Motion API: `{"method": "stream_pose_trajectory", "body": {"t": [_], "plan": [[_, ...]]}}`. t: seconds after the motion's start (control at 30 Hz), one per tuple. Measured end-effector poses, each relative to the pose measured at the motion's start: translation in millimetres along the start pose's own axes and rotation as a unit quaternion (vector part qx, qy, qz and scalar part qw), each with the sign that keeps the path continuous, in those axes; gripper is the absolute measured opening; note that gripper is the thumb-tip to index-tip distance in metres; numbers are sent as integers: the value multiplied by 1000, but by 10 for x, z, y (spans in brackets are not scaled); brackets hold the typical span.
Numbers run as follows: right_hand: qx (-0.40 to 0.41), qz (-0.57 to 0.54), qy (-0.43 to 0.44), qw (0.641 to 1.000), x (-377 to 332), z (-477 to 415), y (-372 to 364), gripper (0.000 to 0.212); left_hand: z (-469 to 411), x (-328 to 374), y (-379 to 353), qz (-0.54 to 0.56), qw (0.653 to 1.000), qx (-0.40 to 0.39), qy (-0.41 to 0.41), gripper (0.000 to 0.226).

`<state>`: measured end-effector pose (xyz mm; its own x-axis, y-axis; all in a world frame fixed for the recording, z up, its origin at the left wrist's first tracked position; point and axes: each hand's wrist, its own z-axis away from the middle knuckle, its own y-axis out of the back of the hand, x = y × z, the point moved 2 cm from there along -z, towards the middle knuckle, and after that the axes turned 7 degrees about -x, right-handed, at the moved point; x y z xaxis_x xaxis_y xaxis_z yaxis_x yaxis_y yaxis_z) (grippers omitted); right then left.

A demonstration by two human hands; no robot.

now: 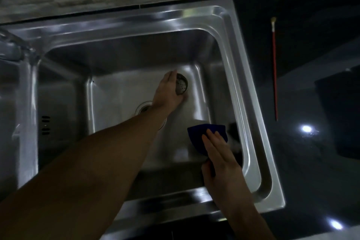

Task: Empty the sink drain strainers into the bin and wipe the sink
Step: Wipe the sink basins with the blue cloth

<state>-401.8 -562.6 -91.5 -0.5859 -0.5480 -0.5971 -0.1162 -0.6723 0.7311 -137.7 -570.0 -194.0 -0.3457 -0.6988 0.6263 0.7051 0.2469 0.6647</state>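
my left hand (167,94) bare, left forearm (101,161) uncovered out to 8 o'clock, my right hand (220,155) bare, right forearm (245,202) uncovered to 5 o'clock

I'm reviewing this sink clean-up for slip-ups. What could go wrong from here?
The left hand holds the round perforated metal strainer over the stainless steel sink basin; any scraps in it could fall onto the surface being wiped.
The round drain opening lies uncovered, partly behind the forearm, so debris might drop in.
The right hand presses the dark blue cloth with flat fingers; it might slip on the smooth steel.
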Motion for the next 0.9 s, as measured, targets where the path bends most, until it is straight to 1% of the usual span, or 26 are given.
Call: {"method": "stream_pose_trajectory", "body": {"t": [0.17,0.23,0.27,0.3,0.37,0.4,0.43,0.5,0.57,0.63,0.67,0.77,0.8,0.87,0.9], "plan": [[-20,-2,-7,1000,12,-15,-6,66,20,-1,22,24,999,-24,9,113],[-30,-1,-11,999,10,-20,-3,66,97,-12,94,46,998,-36,10,115],[-30,0,-11,999,0,-22,6,66,166,-40,144,52,998,-34,14,109],[-27,1,-10,1000,-15,-21,20,65,264,-85,197,49,998,-28,19,97],[-20,5,-7,1000,-52,-17,53,63,531,-232,291,10,999,-15,31,73],[-16,8,-5,1000,-70,-15,69,62,693,-332,322,-21,999,-16,42,69],[-11,12,-3,1000,-84,-11,85,61,864,-437,337,-54,996,-24,64,73],[-6,24,0,1000,-111,-4,112,60,1207,-658,346,-110,984,-57,128,92],[-11,37,2,999,-131,-4,131,62,1483,-846,356,-131,970,-100,179,108],[-25,41,-3,999,-138,-10,138,64,1665,-982,379,-139,960,-136,203,116],[-32,42,-8,999,-137,-12,140,65,1717,-1024,397,-142,958,-145,202,114],[-32,49,-14,998,-118,-14,132,65,1777,-1065,439,-140,966,-140,169,90],[-29,50,-15,998,-110,-17,128,65,1789,-1065,447,-136,968,-136,162,85],[-24,44,-17,999,-98,-24,122,64,1808,-1076,468,-101,975,-128,152,82],[-25,42,-16,999,-97,-23,124,63,1819,-1075,489,-62,980,-116,150,79]]}}
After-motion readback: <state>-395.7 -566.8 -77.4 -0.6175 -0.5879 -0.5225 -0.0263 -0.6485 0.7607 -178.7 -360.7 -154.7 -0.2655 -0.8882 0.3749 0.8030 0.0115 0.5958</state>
